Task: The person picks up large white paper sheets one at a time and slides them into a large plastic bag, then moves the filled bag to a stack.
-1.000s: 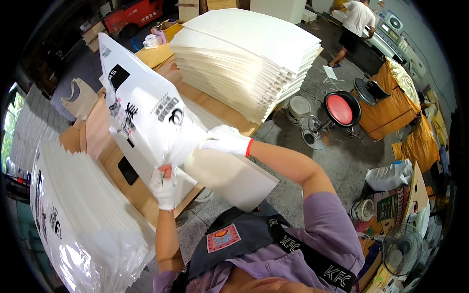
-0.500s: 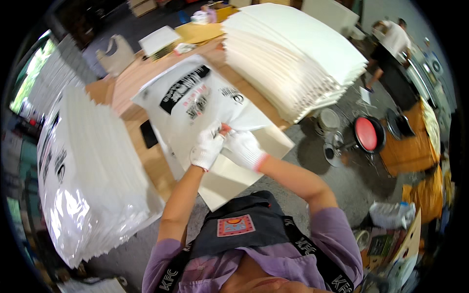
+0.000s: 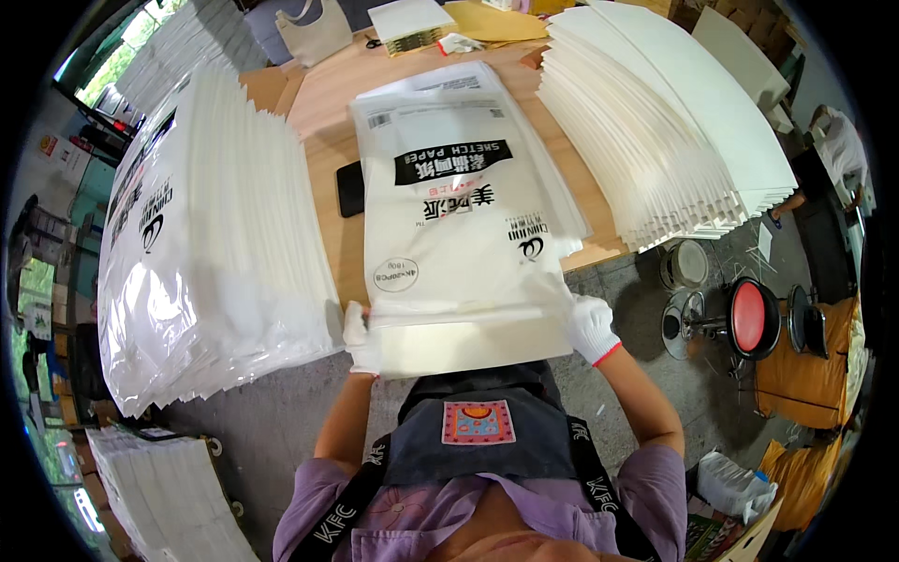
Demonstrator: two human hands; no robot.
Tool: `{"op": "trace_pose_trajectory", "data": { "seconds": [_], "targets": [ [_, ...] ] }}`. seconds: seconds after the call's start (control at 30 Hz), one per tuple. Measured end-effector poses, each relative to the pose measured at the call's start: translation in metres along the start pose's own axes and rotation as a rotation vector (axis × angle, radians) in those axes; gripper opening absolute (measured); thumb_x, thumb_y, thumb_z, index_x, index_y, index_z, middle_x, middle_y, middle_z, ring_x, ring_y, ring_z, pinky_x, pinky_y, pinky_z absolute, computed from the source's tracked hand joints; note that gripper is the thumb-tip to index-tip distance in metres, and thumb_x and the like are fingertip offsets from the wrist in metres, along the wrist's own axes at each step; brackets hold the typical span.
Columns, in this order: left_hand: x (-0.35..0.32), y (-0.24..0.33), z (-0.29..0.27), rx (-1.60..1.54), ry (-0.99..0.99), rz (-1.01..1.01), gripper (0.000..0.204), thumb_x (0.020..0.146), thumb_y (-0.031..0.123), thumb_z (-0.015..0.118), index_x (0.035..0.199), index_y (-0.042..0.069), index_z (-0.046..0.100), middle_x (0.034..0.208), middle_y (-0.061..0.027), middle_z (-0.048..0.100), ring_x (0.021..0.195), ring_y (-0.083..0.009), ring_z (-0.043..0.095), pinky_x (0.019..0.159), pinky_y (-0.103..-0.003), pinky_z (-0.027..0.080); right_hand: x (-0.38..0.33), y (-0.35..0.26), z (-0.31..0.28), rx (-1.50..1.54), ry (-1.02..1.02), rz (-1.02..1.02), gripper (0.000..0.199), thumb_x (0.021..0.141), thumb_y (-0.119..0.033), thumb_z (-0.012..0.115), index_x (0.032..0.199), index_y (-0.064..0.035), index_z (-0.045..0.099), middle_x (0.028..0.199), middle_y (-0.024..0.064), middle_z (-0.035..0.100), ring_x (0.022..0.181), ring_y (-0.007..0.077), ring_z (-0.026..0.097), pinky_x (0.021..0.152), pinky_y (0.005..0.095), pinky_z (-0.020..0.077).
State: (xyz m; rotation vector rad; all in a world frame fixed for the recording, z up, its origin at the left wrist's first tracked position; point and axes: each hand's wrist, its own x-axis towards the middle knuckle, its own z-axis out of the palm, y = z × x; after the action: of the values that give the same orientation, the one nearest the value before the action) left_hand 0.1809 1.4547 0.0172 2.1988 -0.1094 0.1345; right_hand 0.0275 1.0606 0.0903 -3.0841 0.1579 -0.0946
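Plastic sleeve point(image 3: 445, 253), translucent and black-printed, covers cream paper point(image 3: 468, 347); left fingers point(image 3: 360, 330) and right fingers point(image 3: 582, 320) curl closed on its edges.

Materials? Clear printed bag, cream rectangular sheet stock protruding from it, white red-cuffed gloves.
Clear printed bag: probably glossy plastic film; see-through, creased. Cream rectangular sheet stock: likely matte paper or card; opaque, no glare. White red-cuffed gloves: seemingly knitted fabric; dull, soft-looking.

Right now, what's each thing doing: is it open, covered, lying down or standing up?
Printed plastic bag: lying flat, open at the near end
Cream paper: partly inside, near end sticking out
Left hand: gloved, at the paper's left edge
Right hand: gloved, at its right edge
Phone: lying down, dark
Right-hand paper stack: uncovered, edges stepped
Red-seated stool: standing up
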Motion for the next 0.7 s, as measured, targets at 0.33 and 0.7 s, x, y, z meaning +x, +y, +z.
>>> {"op": "trace_pose_trajectory", "data": {
  "seconds": [0.33, 0.7],
  "targets": [
    [-0.113, 0.052, -0.047, -0.211, -0.215, -0.006, 0.026, 0.086, 0.009, 0.064, 0.109, -0.002, 0.059, 0.094, -0.0086, 0.067, 0.082, -0.0156, 0.063, 0.077, -0.028, 0.050, -0.073, -0.029, -0.031, 0.247, -0.208, -0.389, 0.037, 0.085, -0.029, 0.055, 0.122, -0.0296, 0.057, 0.057, 0.0083, 0.057, 0.042, 0.0248, 0.058, 0.034, 0.0401, 0.0420],
    [-0.060, -0.028, -0.045, 0.028, -0.351, -0.329, 0.025, 0.089, 0.028, 0.058, 0.103, 0.008, 0.055, 0.088, -0.0157, 0.062, 0.088, -0.0215, 0.061, 0.079, -0.034, 0.045, -0.056, 0.037, 0.040, 0.638, 0.015, 0.186, 0.035, 0.088, -0.031, 0.055, 0.115, -0.0111, 0.064, 0.102, 0.0186, 0.066, 0.092, 0.0327, 0.065, 0.079, 0.0408, 0.0516]
  ]
}}
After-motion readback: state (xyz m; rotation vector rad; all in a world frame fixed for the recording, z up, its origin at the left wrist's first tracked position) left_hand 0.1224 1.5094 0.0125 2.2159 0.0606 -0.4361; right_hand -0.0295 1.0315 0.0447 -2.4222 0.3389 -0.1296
